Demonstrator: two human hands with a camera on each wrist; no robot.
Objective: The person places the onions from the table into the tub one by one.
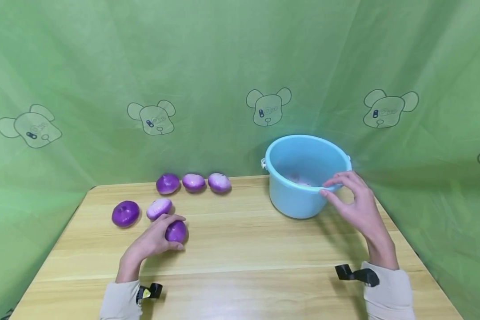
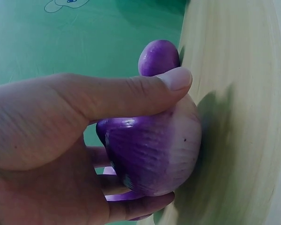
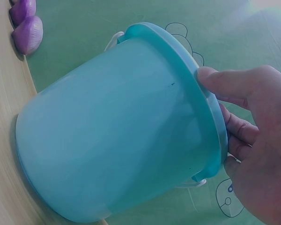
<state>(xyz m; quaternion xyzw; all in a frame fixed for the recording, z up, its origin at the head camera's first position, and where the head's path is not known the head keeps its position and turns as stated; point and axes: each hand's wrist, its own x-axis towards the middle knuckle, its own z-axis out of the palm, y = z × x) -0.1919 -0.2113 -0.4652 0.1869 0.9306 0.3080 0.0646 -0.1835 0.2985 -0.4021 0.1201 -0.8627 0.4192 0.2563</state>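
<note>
My left hand grips a purple onion, thumb on one side and fingers on the other. In the left wrist view this onion shows a dark purple end and a paler one, close over the wood. My right hand pinches the near right rim of a light blue bucket, thumb outside and fingers over the inner side. The bucket stands upright on the table in the head view. Something pale and pinkish lies inside, mostly hidden by the wall.
Left of the bucket, at the back edge, a row holds a dark onion, a paler onion and another pale onion. Nearer lie a dark purple onion and a pale onion. Green cloth hangs behind the wooden table.
</note>
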